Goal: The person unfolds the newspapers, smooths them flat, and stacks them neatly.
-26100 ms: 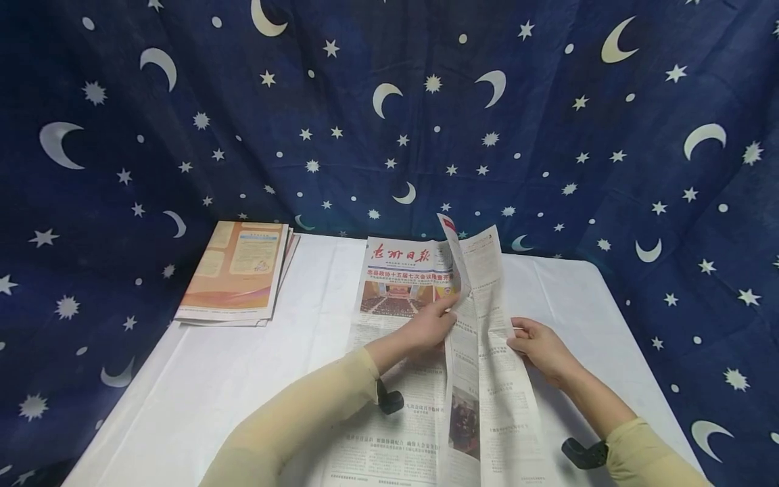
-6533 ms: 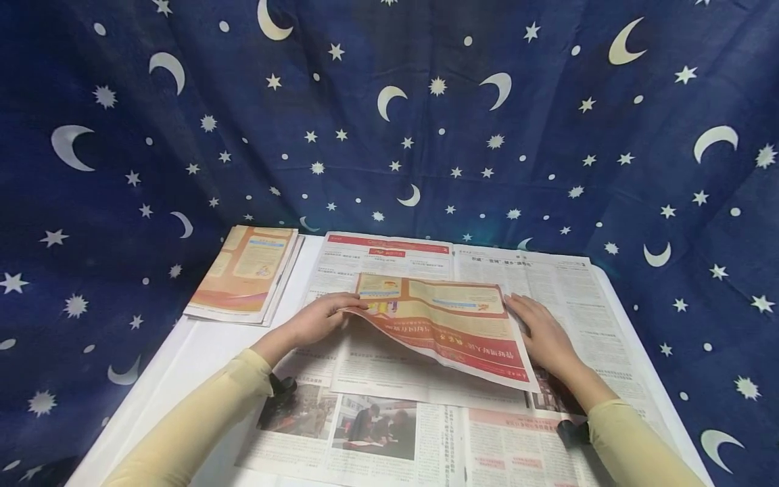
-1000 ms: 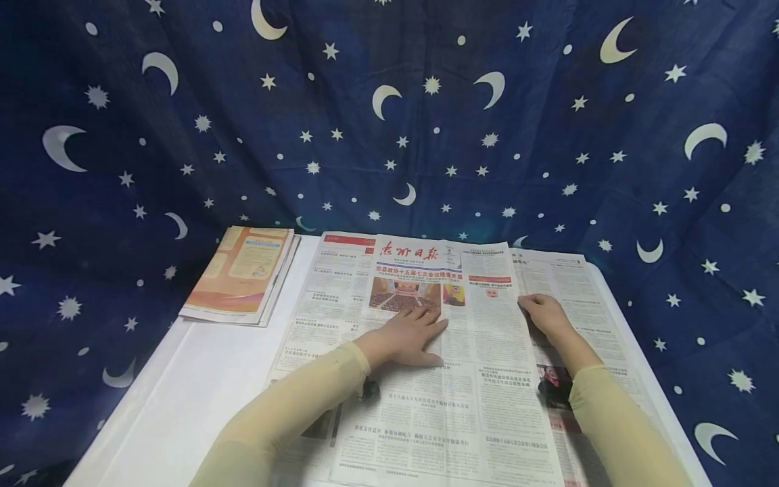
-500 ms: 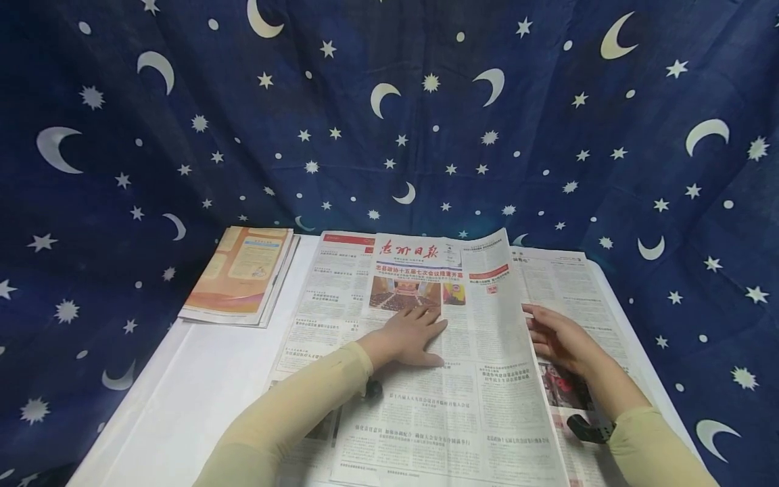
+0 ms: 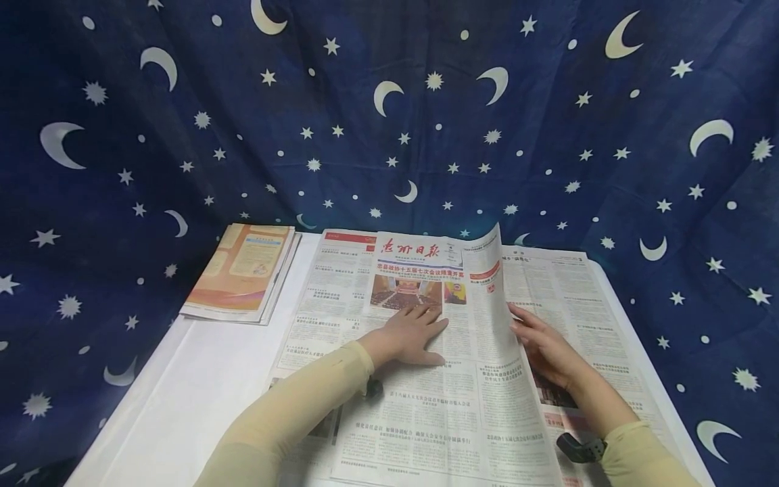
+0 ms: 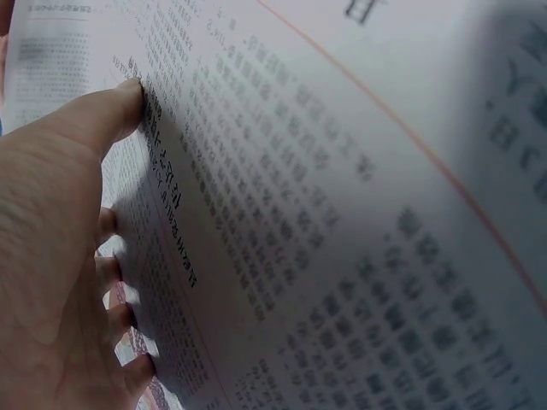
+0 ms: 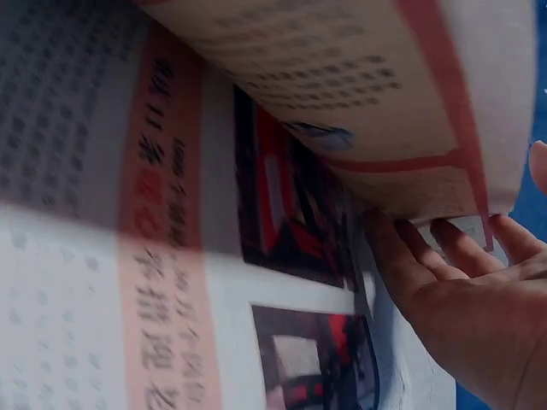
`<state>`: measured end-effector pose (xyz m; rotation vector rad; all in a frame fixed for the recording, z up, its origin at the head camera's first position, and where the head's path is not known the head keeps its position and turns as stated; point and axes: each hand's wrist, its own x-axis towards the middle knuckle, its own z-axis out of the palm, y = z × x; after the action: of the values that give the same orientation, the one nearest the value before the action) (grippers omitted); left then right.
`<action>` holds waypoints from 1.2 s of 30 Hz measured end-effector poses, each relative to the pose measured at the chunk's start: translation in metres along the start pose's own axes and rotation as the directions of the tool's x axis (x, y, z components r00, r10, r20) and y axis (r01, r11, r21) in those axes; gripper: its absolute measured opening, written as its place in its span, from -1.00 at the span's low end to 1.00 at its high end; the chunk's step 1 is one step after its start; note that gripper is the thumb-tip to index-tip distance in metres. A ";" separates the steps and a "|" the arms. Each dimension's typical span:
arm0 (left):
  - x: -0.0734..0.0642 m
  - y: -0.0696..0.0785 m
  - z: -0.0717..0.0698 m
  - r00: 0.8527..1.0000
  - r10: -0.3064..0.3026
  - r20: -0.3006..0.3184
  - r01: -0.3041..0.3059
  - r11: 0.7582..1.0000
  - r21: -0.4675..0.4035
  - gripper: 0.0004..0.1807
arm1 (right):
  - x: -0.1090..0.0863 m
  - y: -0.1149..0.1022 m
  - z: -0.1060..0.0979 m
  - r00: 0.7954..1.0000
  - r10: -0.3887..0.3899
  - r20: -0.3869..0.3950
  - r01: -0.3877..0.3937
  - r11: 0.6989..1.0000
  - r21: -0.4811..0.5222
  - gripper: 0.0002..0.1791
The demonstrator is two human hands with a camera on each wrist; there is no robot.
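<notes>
A front newspaper page (image 5: 426, 412) with a red masthead lies in the middle, on top of another newspaper (image 5: 596, 325) spread open. My left hand (image 5: 410, 337) rests flat on it with fingers spread, just below its large photo. In the left wrist view the thumb (image 6: 120, 107) lies along the print. My right hand (image 5: 550, 348) is at the page's right edge, which is raised and curls toward the left. In the right wrist view its extended fingers (image 7: 466, 252) are under the lifted paper, with the thumb apart. Photos and a pink headline strip (image 7: 158, 213) show beneath.
A stack of folded orange newspapers (image 5: 240, 274) lies at the back left of the white-covered table (image 5: 201, 379). A dark blue curtain (image 5: 341, 88) with moons and stars hangs behind. A black wrist camera (image 5: 578, 448) sits on the right wrist.
Over the last second my right fingers went in under the page's right edge, which rose and bent leftward. My left hand stayed put. Earlier, both hands handled a smaller orange-and-red newspaper, now gone from the middle.
</notes>
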<state>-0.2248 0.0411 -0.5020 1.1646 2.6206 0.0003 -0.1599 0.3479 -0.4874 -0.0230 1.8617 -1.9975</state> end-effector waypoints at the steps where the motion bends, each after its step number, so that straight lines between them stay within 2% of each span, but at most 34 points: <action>1: 0.000 0.000 0.000 1.000 0.001 -0.001 -0.001 1.000 0.003 -0.03 | 0.000 0.001 0.002 1.000 -0.008 0.004 0.008 1.000 -0.002 -0.30; 8: 0.001 0.000 0.000 1.000 0.004 -0.009 -0.004 1.000 0.019 -0.02 | -0.002 0.002 0.015 0.998 -0.064 0.013 0.065 0.998 -0.026 -0.26; 15: 0.001 0.000 0.001 1.000 0.001 -0.013 0.000 1.000 0.032 -0.02 | -0.001 0.005 0.018 0.997 -0.075 0.009 0.075 0.997 -0.028 -0.25; 21: 0.001 0.001 -0.001 1.000 0.001 -0.004 -0.001 0.999 0.046 -0.02 | -0.001 0.006 0.020 0.998 -0.067 0.013 0.067 0.998 -0.016 -0.31; 29: 0.000 0.001 -0.002 1.000 0.002 0.011 -0.002 1.000 0.009 -0.03 | -0.002 0.002 0.027 0.997 -0.022 -0.074 0.016 0.996 -0.090 -0.30; 36: 0.000 0.001 -0.005 1.000 -0.002 0.025 0.003 0.997 -0.073 -0.07 | -0.003 -0.002 0.025 0.986 -0.058 -0.154 0.020 0.972 -0.234 -0.32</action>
<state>-0.2259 0.0424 -0.4973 1.1295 2.5779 0.0807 -0.1509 0.3248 -0.4821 0.0360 2.2049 -1.8437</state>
